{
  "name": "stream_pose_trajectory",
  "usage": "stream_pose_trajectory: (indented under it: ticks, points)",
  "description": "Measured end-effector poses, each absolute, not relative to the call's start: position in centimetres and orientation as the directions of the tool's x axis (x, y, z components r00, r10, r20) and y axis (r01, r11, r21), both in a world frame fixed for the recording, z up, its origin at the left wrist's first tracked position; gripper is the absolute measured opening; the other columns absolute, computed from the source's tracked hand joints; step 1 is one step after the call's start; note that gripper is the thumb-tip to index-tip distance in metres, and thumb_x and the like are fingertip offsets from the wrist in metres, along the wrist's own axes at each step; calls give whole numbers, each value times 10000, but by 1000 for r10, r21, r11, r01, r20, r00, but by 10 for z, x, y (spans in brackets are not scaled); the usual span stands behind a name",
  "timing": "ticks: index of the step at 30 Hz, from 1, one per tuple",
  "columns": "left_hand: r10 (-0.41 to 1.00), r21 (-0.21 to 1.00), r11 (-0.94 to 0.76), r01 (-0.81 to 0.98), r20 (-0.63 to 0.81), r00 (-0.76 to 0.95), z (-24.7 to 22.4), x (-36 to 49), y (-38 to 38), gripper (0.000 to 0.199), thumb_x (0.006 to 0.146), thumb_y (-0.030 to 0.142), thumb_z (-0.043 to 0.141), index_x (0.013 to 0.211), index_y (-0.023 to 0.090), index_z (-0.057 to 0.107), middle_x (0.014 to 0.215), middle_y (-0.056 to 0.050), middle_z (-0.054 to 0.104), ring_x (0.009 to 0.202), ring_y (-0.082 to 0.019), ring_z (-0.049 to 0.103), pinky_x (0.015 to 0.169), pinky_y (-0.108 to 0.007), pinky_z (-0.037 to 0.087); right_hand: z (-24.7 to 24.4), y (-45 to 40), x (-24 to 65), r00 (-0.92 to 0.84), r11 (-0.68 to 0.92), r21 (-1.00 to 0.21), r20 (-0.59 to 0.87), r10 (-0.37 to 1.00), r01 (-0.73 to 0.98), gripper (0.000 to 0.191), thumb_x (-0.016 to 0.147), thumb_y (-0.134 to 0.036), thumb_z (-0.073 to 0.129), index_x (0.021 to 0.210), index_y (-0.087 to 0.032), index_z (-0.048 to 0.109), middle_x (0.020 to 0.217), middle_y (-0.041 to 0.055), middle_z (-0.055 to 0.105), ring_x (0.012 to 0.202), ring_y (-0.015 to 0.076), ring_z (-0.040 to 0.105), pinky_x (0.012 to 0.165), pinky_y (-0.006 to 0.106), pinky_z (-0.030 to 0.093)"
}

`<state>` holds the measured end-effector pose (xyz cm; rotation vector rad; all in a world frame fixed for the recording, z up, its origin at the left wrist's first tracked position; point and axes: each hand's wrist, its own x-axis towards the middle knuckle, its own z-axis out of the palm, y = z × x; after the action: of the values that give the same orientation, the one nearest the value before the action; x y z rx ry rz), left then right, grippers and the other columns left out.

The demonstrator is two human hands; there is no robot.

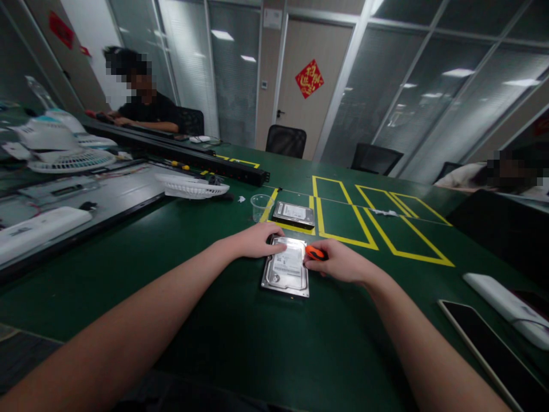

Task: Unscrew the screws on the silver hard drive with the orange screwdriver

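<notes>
A silver hard drive (288, 266) with a white label lies flat on the green table in front of me. My left hand (261, 240) grips its far left corner, the thumb on the top face and the other fingers round the far edge. At the drive's right edge, my right hand (338, 260) is closed on an orange-and-black screwdriver (316, 253); the handle shows, while its tip is hidden. Just beyond my hands sits a second hard drive (294, 213), inside a yellow tape outline.
A clear plastic cup (261, 208) stands left of the second drive. Farther left are a white fan grille (193, 186), a large panel (124, 191) and a long black bar (180, 151). A phone (489, 343) and white device (508, 306) lie right. Two people sit across the table.
</notes>
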<state>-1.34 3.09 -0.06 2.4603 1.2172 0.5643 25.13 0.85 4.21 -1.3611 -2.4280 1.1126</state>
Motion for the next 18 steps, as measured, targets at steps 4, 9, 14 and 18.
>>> stream_pose_trajectory:
  ticks: [4, 9, 14, 18]
  points:
    - [812, 469, -569, 676, 190, 552, -2, -14, 32, 435, 932, 538, 601, 1176, 186, 674, 1200, -105, 700, 1084, -260, 644, 917, -360, 483, 42, 9, 254, -594, 311, -680, -227, 772, 664, 138, 847, -314, 676, 865, -180, 649, 740, 2, 624, 618, 147, 567, 584, 278, 433]
    - [813, 477, -565, 673, 184, 553, 1, -14, 30, 437, 930, 539, 600, 1181, 188, 676, 1196, -106, 700, 1082, -265, 642, 913, -366, 481, 49, 12, 259, -577, 359, -690, -104, 810, 628, 239, 857, -413, 717, 897, -178, 695, 807, 26, 655, 692, 165, 548, 638, 299, 425]
    - [815, 494, -554, 670, 157, 558, 5, -14, 28, 435, 935, 539, 593, 1186, 194, 678, 1205, -104, 698, 1073, -260, 642, 901, -360, 483, 55, 15, 262, -348, 379, -859, 257, 901, 345, 322, 980, -533, 564, 1026, -220, 624, 774, -3, 542, 615, 138, 455, 551, 284, 355]
    - [806, 487, -570, 662, 175, 565, 3, -14, 29, 426, 934, 528, 596, 1178, 189, 680, 1195, -105, 702, 1069, -259, 643, 912, -358, 481, 63, 9, 260, -208, 480, -877, 463, 862, 36, 261, 1032, -497, 489, 1127, -279, 597, 812, 15, 561, 709, 169, 550, 639, 306, 437]
